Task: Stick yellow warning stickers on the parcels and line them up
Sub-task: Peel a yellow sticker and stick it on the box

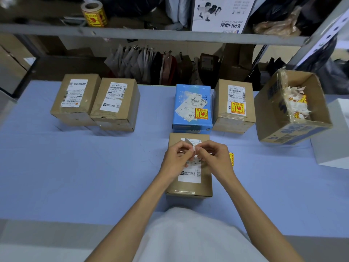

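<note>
A brown parcel [189, 186] with a white label lies in front of me on the blue table [94, 167]. Above it, my left hand [175, 159] and my right hand [217, 157] pinch a small sticker backing paper [188, 143] between their fingertips. A yellow warning sticker [231, 159] shows at the edge of my right hand. Behind stand a blue parcel [192, 106] and a brown parcel [235, 106], each bearing a yellow sticker. Two brown parcels [75, 99] [116, 104] without yellow stickers stand at the back left.
An open carton [294, 110] with peeled sticker backings sits at the right, leaning on a white box [334, 133]. A roll of yellow stickers [94, 14] stands on the shelf above. Bags hang behind the table.
</note>
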Action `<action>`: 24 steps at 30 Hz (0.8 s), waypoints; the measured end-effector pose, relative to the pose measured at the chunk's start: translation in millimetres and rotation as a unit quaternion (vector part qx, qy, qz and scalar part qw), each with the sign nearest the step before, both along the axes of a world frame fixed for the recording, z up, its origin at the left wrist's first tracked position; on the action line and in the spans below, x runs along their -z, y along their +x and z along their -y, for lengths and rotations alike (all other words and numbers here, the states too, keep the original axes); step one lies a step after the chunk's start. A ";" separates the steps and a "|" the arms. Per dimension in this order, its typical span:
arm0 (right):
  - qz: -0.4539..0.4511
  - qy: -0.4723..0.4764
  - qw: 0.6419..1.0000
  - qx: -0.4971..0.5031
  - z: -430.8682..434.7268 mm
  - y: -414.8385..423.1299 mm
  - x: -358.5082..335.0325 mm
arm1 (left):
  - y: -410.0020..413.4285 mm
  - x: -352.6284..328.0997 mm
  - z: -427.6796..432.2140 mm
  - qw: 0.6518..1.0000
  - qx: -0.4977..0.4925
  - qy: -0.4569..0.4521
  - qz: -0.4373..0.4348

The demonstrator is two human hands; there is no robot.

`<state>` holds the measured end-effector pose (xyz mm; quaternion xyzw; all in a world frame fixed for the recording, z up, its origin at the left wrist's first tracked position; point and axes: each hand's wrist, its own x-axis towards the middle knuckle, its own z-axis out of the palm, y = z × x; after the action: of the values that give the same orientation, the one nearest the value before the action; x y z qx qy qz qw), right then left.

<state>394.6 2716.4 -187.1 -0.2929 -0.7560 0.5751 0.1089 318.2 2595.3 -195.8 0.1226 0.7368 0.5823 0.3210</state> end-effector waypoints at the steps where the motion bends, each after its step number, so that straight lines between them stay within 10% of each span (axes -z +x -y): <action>1: 0.002 -0.002 1.000 0.004 -0.3 0.0 0.6 | 0.4 0.1 -0.4 1.000 -0.004 -0.002 0.002; 24: -0.019 -0.070 0.997 -0.021 2.7 -2.3 -5.3 | -0.7 0.8 -0.9 1.000 0.009 0.002 -0.007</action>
<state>392.3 2713.8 -181.9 -0.2734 -0.7175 0.6343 0.0902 317.4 2596.2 -196.6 0.1335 0.7366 0.5802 0.3209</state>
